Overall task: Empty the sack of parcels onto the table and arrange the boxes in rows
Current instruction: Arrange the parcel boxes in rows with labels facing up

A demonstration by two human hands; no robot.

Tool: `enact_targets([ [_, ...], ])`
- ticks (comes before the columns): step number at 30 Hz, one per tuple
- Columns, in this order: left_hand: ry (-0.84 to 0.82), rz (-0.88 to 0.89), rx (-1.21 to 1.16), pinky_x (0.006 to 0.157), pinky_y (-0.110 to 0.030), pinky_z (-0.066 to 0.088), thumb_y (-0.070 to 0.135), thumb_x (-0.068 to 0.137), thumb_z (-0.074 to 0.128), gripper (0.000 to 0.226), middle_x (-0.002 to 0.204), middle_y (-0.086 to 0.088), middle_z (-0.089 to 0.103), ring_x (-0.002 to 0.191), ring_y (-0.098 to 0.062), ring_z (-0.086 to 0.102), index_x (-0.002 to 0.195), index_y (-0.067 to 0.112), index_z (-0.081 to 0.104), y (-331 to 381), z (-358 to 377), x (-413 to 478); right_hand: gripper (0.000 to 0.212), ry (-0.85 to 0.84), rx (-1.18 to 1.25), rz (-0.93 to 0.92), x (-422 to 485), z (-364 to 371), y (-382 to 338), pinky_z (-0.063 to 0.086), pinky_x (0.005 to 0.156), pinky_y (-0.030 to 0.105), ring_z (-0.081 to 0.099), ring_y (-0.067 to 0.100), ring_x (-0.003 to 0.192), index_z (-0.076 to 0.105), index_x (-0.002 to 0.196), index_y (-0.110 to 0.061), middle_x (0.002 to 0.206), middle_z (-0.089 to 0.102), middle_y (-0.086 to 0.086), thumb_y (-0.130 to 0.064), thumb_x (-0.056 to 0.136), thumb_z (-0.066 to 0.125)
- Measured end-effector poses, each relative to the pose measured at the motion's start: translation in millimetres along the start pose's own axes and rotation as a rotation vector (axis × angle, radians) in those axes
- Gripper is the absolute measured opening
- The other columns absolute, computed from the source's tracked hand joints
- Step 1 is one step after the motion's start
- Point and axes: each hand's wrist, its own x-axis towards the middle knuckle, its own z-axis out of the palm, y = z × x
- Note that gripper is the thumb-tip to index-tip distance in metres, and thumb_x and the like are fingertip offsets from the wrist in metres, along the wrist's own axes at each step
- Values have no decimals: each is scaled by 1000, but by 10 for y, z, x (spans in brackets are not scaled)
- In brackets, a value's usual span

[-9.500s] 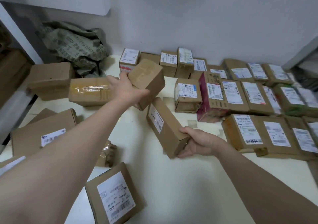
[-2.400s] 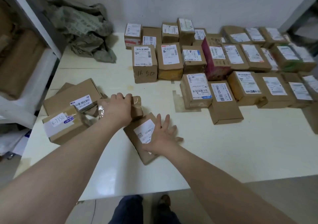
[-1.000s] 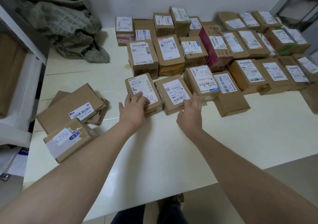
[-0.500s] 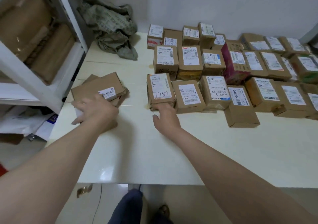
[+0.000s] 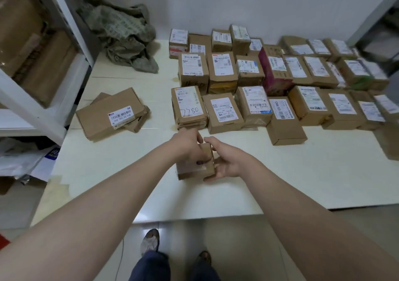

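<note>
Gripping the box from above, left hand; right hand cups its side; worktop beneath, rows beyond.

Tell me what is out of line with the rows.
Two flat boxes lie stacked and skewed, left of and apart from the rows. In the front row, one long box juts toward the near edge. The left hand and right hand hold a small box, not yet placed.

A plain white wall backs the cream table, white shelving stands left, pale tiled floor below.
</note>
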Motion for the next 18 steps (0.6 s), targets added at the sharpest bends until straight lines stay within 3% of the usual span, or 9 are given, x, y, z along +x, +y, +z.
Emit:
enact_targets([
  [2,-31,-10,-124,72,-38,56,50,81,70,45,117,-4,60,101,-28,63,113,21,58,-82,-70,45,18,8,18,-55,11,16,13,55,83,49,66,28,79,62,90,-15,87,64,11,-32,84,60],
  [4,20,-14,-87,71,-35,50,61,78,68,56,118,-3,58,107,-29,59,115,21,57,-172,-116,72,13,40,6,-151,46,104,3,55,79,44,64,24,71,62,88,-14,78,62,7,-23,84,53],
  [7,128,-15,13,90,-41,47,77,69,62,76,126,-6,49,123,-27,43,125,27,52,-345,-172,144,19,-1,25,-240,64,265,-31,53,67,33,64,24,72,67,91,-17,82,65,7,-22,84,51],
  [11,341,-83,-168,107,-49,34,74,76,57,76,140,-11,39,136,-31,29,135,27,45,-678,-366,307,37,-8,-60,-340,137,457,-97,44,64,31,59,25,87,66,108,-19,99,66,12,-19,75,49],
  [13,478,-122,-135,108,-48,30,65,83,57,72,144,-14,34,137,-34,27,139,23,42,-926,-493,428,49,65,-44,-376,249,603,-158,46,69,32,60,23,95,60,120,-20,112,69,11,-19,71,55],
  [15,516,-176,-80,111,-48,27,52,84,64,70,146,-13,31,137,-33,25,141,20,39,-1226,-619,557,53,144,-52,-422,372,784,-212,52,82,31,63,17,105,50,134,-20,125,65,5,-16,81,59],
  [18,488,-233,32,116,-55,13,51,80,67,77,148,-13,25,138,-31,20,143,21,34,-1623,-758,710,55,397,-417,-491,595,1013,-196,44,103,36,50,18,126,35,146,-24,137,51,-2,-25,95,55],
])
